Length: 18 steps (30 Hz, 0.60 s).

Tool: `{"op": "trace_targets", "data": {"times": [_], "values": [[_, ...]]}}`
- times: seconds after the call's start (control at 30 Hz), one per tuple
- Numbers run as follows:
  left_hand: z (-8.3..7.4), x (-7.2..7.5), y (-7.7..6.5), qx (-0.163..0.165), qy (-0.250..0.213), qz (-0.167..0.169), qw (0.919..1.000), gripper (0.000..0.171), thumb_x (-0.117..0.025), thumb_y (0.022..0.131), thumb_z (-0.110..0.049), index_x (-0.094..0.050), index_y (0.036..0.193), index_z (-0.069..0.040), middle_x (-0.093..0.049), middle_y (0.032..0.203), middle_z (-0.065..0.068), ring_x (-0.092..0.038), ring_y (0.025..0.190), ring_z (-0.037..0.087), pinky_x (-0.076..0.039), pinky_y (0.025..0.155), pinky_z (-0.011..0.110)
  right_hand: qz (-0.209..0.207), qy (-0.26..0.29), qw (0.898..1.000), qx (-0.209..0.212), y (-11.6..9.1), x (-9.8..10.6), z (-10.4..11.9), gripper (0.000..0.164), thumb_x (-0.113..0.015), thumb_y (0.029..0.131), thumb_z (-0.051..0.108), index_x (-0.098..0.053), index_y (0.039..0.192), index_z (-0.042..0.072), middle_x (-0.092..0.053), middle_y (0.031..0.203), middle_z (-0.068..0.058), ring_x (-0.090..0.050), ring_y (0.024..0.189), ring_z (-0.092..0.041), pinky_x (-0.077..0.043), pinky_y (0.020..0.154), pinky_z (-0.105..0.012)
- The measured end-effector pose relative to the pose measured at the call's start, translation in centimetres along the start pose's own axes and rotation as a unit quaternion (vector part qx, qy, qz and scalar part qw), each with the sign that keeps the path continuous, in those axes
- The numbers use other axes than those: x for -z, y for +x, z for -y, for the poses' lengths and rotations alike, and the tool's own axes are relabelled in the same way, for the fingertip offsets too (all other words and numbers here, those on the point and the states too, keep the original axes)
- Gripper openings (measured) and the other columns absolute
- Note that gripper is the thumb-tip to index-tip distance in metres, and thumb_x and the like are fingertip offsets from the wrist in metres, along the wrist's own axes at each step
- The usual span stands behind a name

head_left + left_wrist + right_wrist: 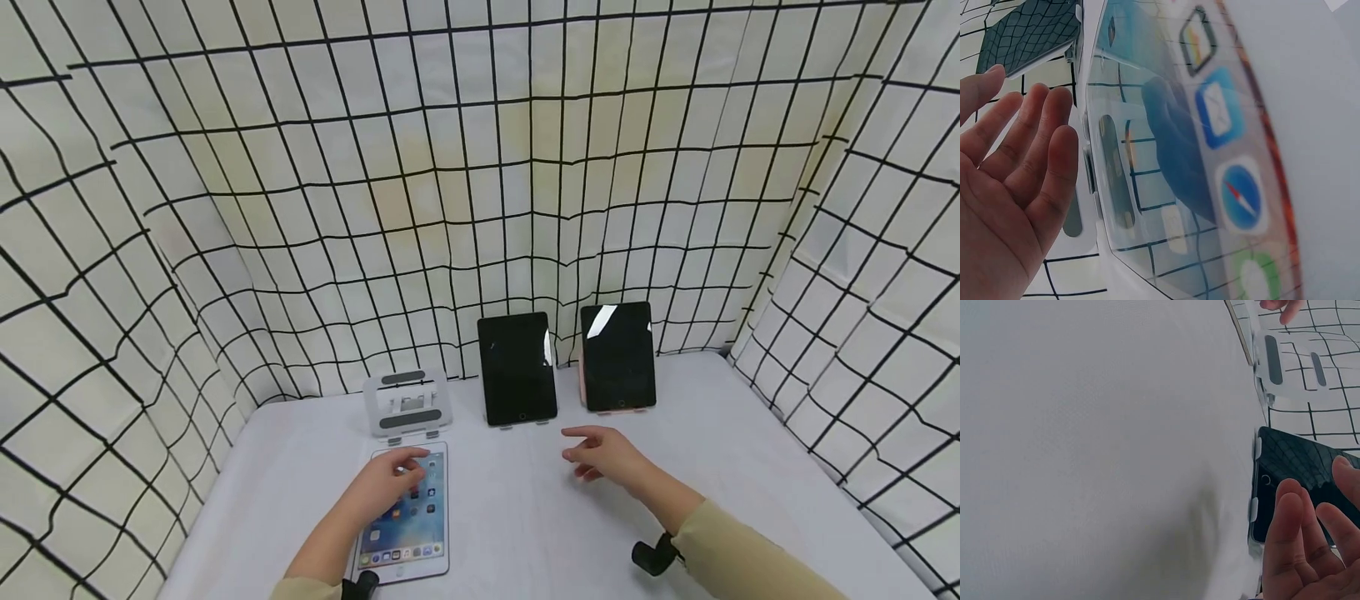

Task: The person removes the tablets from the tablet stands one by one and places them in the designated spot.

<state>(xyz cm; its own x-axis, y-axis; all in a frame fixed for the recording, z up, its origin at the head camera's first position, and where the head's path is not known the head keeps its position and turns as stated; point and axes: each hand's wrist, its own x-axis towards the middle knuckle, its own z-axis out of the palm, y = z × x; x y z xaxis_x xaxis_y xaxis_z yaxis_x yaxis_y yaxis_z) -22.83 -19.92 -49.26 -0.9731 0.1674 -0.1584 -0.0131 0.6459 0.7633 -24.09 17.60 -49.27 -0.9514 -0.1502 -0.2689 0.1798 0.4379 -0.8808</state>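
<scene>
I am holding my left hand (pixel 381 487) above the lit tablet (pixel 431 533), its fingers loosely bent and spread and gripping nothing, and their reflection is showing on the glass. That lit tablet is lying flat on the white-covered bench (pixel 510 517), screen up, and it is displaying a blue home screen with scattered app icons and a row of them along the edge nearer me. Just beyond the lit tablet's far edge, a pale stand (pixel 405 415) with two grey pads is standing upright. My right hand (pixel 606 454) is hovering well to the right of the lit tablet, with its index finger extending, the other fingers curving loosely and nothing between them. Beyond the lit tablet and to its right, one dark tablet (pixel 517 367) is leaning nearly upright on its support; farther right of the lit tablet, a second dark tablet (pixel 618 358) is resting upright against a pinkish stand, and its black screen is catching a bright reflection. I am wearing yellowish sleeves, the right one (pixel 738 546) lying farther from the lit tablet. Behind the lit tablet and everything around it, a white backdrop with black grid lines (pixel 480 167) is rising.
</scene>
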Motion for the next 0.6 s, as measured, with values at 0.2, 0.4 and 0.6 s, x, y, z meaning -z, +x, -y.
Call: {"op": "trace_targets", "data": {"times": [0.2, 0.4, 0.6], "values": [[-0.3, -0.4, 0.4, 0.011, -0.01, 0.009, 0.9999, 0.039, -0.067, 0.096, -0.024, -0.063, 0.133, -0.016, -0.065, 0.104, -0.002, -0.064, 0.082, 0.016, -0.052, 0.058, 0.036, -0.017, -0.001, 1.0, 0.002, 0.0, 1.0, -0.3, 0.048, -0.072, 0.092, 0.02, -0.06, 0.137, 0.009, -0.067, 0.096, -0.011, -0.068, 0.078, -0.023, -0.058, 0.071, -0.032], [-0.3, -0.9, 1.3, 0.002, 0.005, -0.004, 1.0, 0.036, -0.066, 0.096, -0.024, -0.064, 0.131, -0.017, -0.065, 0.101, -0.004, -0.064, 0.081, 0.012, -0.049, 0.07, 0.035, -0.041, -0.038, 0.998, 0.019, 0.6, 1.5, -0.5, 0.048, -0.074, 0.09, 0.018, -0.061, 0.135, 0.01, -0.064, 0.091, -0.008, -0.066, 0.075, -0.023, -0.057, 0.069, -0.031], [-0.7, -1.3, 2.1, -0.011, 0.011, -0.023, 0.9996, 0.038, -0.065, 0.097, -0.025, -0.062, 0.134, -0.017, -0.065, 0.101, -0.005, -0.063, 0.082, 0.012, -0.049, 0.069, 0.033, -0.063, -0.068, 0.994, 0.053, 1.2, 1.9, -0.7, 0.048, -0.074, 0.09, 0.016, -0.062, 0.135, 0.009, -0.064, 0.088, -0.003, -0.066, 0.074, -0.022, -0.056, 0.065, -0.03]]}}
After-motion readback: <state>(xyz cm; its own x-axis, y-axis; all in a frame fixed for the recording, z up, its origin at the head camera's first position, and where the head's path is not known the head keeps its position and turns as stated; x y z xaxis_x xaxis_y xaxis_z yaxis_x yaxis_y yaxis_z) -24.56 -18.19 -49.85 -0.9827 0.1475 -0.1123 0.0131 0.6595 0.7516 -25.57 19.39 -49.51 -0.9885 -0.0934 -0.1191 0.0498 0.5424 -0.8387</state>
